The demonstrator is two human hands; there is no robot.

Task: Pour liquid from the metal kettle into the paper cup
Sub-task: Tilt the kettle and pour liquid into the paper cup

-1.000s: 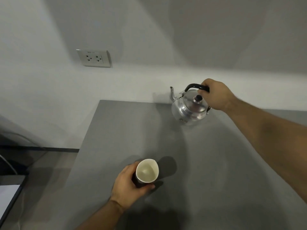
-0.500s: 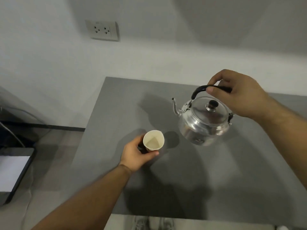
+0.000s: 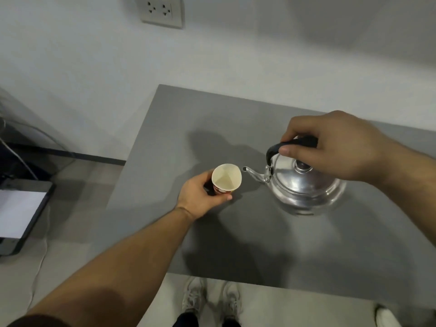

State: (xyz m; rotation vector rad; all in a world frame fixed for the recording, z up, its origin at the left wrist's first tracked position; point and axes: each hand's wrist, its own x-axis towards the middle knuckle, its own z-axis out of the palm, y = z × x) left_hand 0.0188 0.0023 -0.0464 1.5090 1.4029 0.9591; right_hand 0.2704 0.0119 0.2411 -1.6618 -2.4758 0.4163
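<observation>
A shiny metal kettle [image 3: 304,185] with a black handle hangs just above the grey table [image 3: 259,244], held by the handle in my right hand [image 3: 335,145]. Its spout points left, its tip right beside the rim of the paper cup [image 3: 227,177]. The cup is white inside with a red pattern outside, stands upright on the table, and my left hand [image 3: 200,197] grips its side. No liquid stream is visible.
A wall socket [image 3: 162,11] sits on the white wall behind the table. On the left, a dark tablet-like device [image 3: 21,208] with a white screen lies on a lower surface with cables. My shoes [image 3: 212,300] show below the table's near edge.
My right hand has carried the kettle from the back of the table towards me and lower, until its spout is beside the cup. My left hand has kept its hold on the cup.
</observation>
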